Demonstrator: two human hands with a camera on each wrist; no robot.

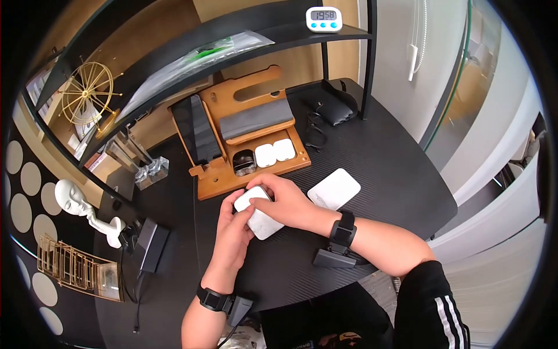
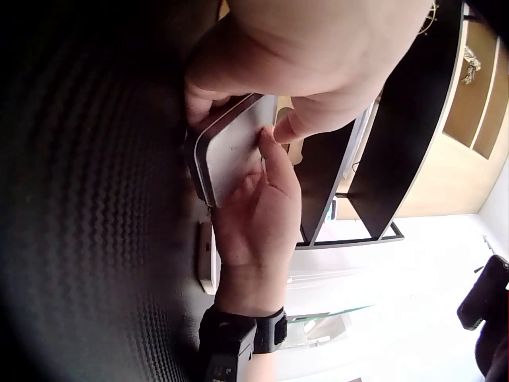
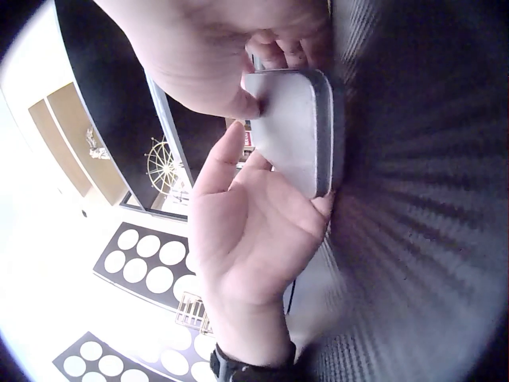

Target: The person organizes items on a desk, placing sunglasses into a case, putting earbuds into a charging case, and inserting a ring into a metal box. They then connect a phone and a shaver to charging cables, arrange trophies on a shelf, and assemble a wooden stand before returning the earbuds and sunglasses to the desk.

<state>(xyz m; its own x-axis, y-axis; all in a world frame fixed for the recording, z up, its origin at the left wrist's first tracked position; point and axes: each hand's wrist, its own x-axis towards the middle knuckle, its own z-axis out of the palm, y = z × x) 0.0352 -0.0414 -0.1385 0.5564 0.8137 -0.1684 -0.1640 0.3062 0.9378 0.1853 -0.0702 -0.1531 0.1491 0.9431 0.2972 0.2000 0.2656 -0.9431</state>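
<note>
Both hands hold a white rounded rectangular box (image 1: 264, 224) above the black table, in front of the wooden stand. The left hand (image 1: 231, 238) grips its left side, thumb on the top face. From the far right side the right hand (image 1: 285, 203) grips it, its thumb also on top. In the left wrist view the box (image 2: 231, 151) shows a seam along its edge; the right wrist view shows the box (image 3: 290, 127) tilted between both hands. A second white rounded piece (image 1: 335, 189) lies flat on the table, right of the hands.
The wooden stand (image 1: 253, 174) holds a phone, a grey case, a dark glossy item and small white cases. Behind it runs a black shelf with a timer (image 1: 324, 20). A black pouch (image 1: 334, 104) lies at the back right; a white figurine (image 1: 87, 212) and black adapter (image 1: 152, 244) are left.
</note>
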